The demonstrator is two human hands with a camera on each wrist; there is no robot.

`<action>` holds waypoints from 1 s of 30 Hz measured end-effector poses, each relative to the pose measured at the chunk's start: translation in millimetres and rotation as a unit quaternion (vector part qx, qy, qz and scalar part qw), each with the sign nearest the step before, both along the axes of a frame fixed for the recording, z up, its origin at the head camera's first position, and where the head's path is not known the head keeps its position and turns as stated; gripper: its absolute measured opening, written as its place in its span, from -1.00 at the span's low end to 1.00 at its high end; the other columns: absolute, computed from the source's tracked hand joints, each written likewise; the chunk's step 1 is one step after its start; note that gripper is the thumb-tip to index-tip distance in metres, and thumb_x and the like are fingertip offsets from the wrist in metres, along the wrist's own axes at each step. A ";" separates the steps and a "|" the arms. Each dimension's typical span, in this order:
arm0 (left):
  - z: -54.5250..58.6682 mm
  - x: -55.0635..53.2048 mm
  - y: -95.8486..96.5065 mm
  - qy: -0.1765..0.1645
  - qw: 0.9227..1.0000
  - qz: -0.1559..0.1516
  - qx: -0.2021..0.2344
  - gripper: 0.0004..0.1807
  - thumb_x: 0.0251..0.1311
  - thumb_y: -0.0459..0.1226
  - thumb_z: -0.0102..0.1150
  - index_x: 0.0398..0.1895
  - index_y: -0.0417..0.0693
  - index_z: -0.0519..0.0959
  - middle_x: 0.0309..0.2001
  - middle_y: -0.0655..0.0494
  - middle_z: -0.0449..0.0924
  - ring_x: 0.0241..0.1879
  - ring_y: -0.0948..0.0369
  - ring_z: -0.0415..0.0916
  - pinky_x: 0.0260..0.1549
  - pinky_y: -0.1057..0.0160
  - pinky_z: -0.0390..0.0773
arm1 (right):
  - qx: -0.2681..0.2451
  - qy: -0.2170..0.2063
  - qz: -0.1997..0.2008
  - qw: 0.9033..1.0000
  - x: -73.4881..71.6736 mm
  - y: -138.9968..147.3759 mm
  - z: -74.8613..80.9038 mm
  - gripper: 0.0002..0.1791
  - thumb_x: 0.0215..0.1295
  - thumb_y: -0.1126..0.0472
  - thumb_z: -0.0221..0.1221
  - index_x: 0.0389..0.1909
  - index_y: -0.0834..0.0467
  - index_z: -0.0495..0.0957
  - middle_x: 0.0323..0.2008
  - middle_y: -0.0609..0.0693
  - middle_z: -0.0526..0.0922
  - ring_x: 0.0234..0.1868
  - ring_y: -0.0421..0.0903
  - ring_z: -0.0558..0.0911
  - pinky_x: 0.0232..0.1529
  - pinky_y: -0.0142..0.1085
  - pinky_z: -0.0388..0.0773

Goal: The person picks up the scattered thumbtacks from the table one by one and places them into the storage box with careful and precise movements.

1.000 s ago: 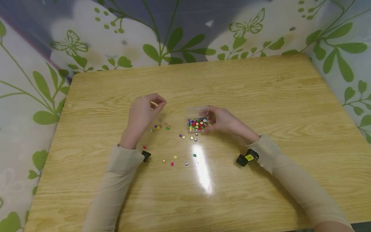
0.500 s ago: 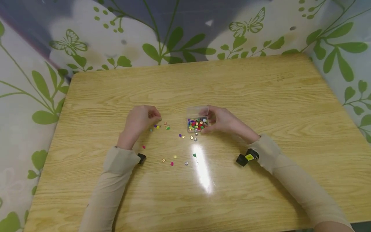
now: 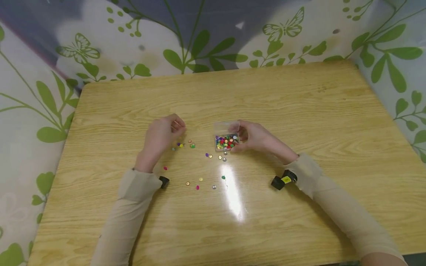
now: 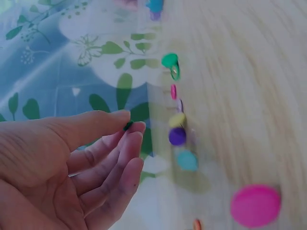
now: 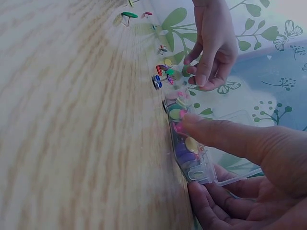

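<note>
My left hand [image 3: 159, 136] is raised a little above the table, left of the box. Between thumb and fingertips it pinches a small green thumbtack [image 4: 128, 125], mostly covered by the fingers. With thumb on one side and fingers on the other, my right hand [image 3: 255, 139] holds a small clear plastic box [image 5: 207, 168] on the table. Its hinged lid [image 3: 222, 128] stands open at the back, and many coloured thumbtacks [image 3: 227, 142] fill it. Close to the left hand lie loose tacks, among them a yellow thumbtack [image 3: 181, 146] and a green thumbtack [image 3: 192, 146].
More tacks are scattered in front of the box, including a pink thumbtack [image 3: 198, 187], a silver thumbtack [image 3: 214, 187] and another pink thumbtack [image 4: 255, 206]. The wooden table [image 3: 299, 103] meets a leaf-patterned wall covering [image 3: 213, 40] at the back.
My left hand came down to the loose tacks, then rose slightly. One tack near its fingertips is gone from the table, and the hand now pinches a green one. The right hand stayed still.
</note>
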State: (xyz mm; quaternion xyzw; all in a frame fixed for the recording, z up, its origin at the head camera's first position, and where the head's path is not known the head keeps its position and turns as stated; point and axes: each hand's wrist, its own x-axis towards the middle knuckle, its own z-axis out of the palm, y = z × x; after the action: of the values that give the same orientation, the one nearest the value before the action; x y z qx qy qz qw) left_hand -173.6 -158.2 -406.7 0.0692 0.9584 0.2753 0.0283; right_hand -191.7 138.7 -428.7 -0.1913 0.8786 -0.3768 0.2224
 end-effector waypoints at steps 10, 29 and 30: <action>10.7 9.1 27.9 0.005 0.998 -0.057 0.035 -0.86 0.26 -0.19 0.39 -0.21 -0.05 0.70 -0.28 0.07 0.76 -0.26 0.13 0.70 -0.20 0.12 0.58 | -0.002 0.005 0.000 1.000 0.1 1.0 0.3 -0.27 0.00 0.22 0.56 0.21 0.24 0.47 -0.04 0.18 0.58 -0.01 0.09 0.60 0.12 -0.08 0.57; 2.1 10.9 83.7 0.042 0.991 -0.127 0.025 -0.71 0.39 -0.01 0.21 -0.20 0.01 0.77 -0.32 0.15 0.78 -0.37 0.22 0.72 -0.39 0.26 0.65 | 0.002 0.009 0.002 1.000 -0.6 1.1 -0.8 -0.21 0.02 0.19 0.56 0.28 0.21 0.45 -0.05 0.15 0.57 -0.03 0.06 0.58 0.07 -0.09 0.58; 3.0 11.0 82.5 0.038 0.992 -0.121 0.024 -0.71 0.40 -0.02 0.20 -0.18 0.02 0.77 -0.30 0.15 0.78 -0.36 0.22 0.71 -0.39 0.25 0.65 | 0.003 0.008 0.002 1.000 -0.4 1.2 -0.5 -0.21 0.02 0.19 0.56 0.29 0.22 0.44 -0.05 0.16 0.57 -0.02 0.06 0.58 0.08 -0.09 0.57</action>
State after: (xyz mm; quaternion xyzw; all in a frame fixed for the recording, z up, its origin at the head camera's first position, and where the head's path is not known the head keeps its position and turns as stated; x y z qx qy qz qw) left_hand -162.5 -75.7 -403.7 0.1959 0.9365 0.2900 0.0237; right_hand -192.1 140.0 -429.2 -0.1953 0.8812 -0.3723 0.2165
